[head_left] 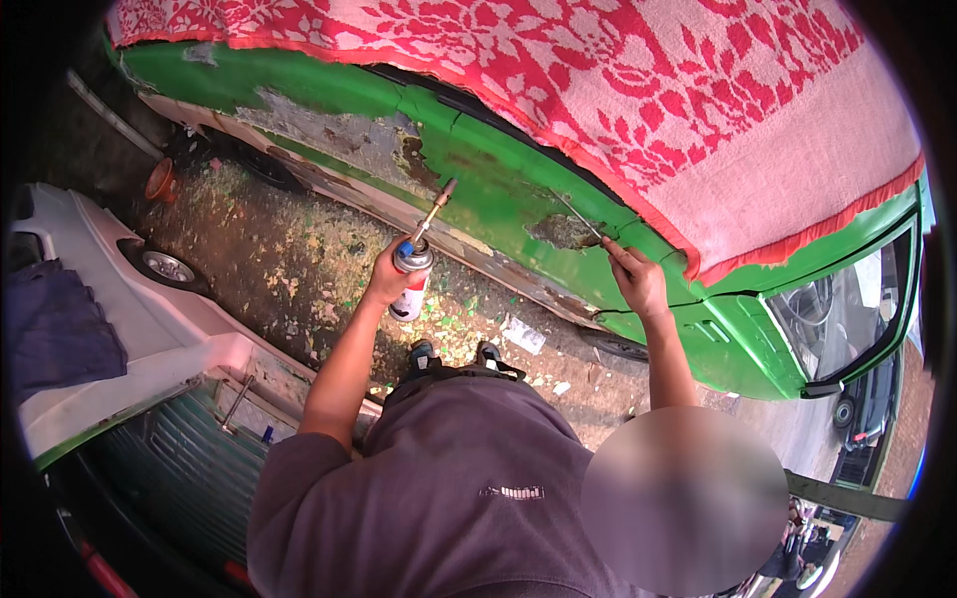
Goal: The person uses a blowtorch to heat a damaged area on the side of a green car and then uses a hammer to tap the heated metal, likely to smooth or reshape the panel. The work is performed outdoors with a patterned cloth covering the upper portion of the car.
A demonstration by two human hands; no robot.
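My left hand (pixel 389 274) grips a gas canister (pixel 409 299) with a blue-knobbed torch head, its metal nozzle (pixel 439 199) pointing up toward the green vehicle (pixel 478 179). My right hand (pixel 638 274) is closed on a thin metal tool (pixel 583 219), angled across a flaked, dark patch (pixel 548 232) on the green panel; I cannot tell whether its tip touches the metal. A larger grey, stripped area (pixel 329 130) runs along the panel further left. A red and pink floral cloth (pixel 698 110) covers the vehicle's upper part above both hands.
At lower left stands a pale vehicle (pixel 150 324) with dark blue cloth (pixel 55 329) over it. An orange bucket (pixel 158 179) sits at upper left. Paint flakes and a white scrap (pixel 523 334) litter the ground between the vehicles. A dark car (pixel 862 399) is at far right.
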